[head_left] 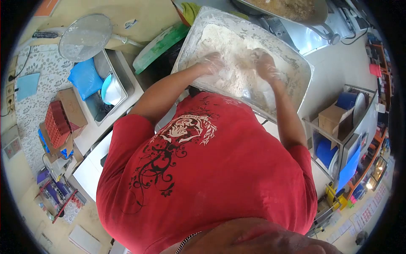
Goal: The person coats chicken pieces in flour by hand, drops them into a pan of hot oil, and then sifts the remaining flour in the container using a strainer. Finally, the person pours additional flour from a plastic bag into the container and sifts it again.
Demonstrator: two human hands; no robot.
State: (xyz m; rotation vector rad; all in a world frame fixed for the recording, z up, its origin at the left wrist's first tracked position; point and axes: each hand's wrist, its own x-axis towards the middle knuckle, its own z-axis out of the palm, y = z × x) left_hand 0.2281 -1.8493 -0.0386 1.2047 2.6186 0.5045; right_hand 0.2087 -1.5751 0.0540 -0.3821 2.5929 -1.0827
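Observation:
A large metal tub (305,91) holds a bed of white flour (237,82), with clumps and crumbs on it and flour stuck to the walls. Both hands reach into it and wear thin clear plastic gloves. My left hand (211,63) lies in the flour on the left side, its fingers coated white and blending into the powder. On the right, my right hand (266,70) points down into the flour, its fingertips partly buried. Between the hands the flour looks disturbed and slightly blurred. Whether either hand grips a piece of something is hidden.
A round mesh strainer (86,37) lies at upper left, above a steel basin (122,99) with a blue bag (86,78). A green-rimmed container (160,47) stands left of the tub. Behind is a pan of brown crumbs (292,7). A wire rack (315,127) stands right.

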